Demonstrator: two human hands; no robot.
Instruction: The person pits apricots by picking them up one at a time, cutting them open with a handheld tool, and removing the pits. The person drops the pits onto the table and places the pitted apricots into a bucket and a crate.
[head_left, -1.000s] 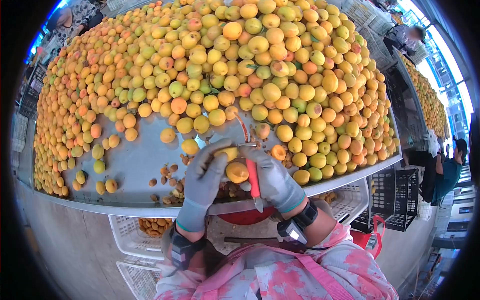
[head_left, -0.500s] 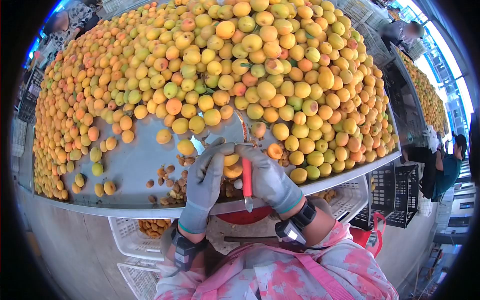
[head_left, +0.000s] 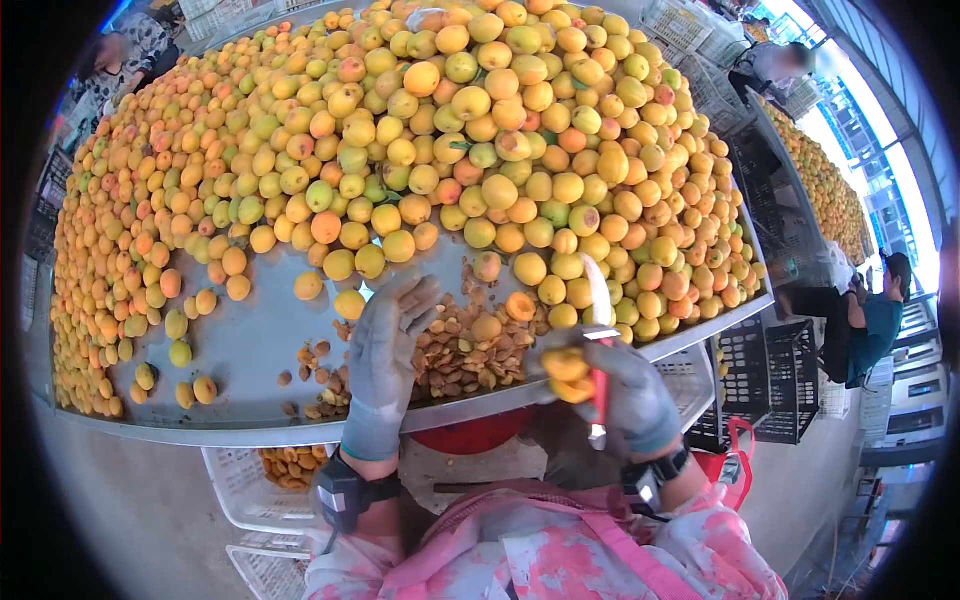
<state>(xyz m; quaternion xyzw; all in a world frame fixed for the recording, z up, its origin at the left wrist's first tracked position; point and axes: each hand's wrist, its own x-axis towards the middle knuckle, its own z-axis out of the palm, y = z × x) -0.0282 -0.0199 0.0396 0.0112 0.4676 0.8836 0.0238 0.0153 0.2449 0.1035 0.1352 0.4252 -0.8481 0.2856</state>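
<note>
In a grey glove, my left hand [head_left: 383,345] holds nothing, fingers stretched upward over the tray edge. Right beside it lies a heap of brown apricot pits [head_left: 465,355]. My right hand [head_left: 632,392], also gloved and blurred, grips a red-handled knife [head_left: 599,395] with its pale blade pointing up and away. Opened orange apricot halves [head_left: 568,374] are held in the same hand, at the thumb side. A cut apricot half [head_left: 520,306] rests on the pits. Many whole apricots [head_left: 470,103] are piled on the metal tray [head_left: 255,345] beyond both hands.
White crates [head_left: 238,490] stand below the tray's near edge, one with apricot halves [head_left: 290,467]. A red basin [head_left: 470,434] is under the edge. Black crates [head_left: 790,380] and a person in a dark green shirt [head_left: 875,325] are at right. Other people are farther back.
My hands have parted. The right moved right and down with the knife and apricot halves, while the left emptied and moved slightly left. The pit heap now shows, and the view shifted slightly.
</note>
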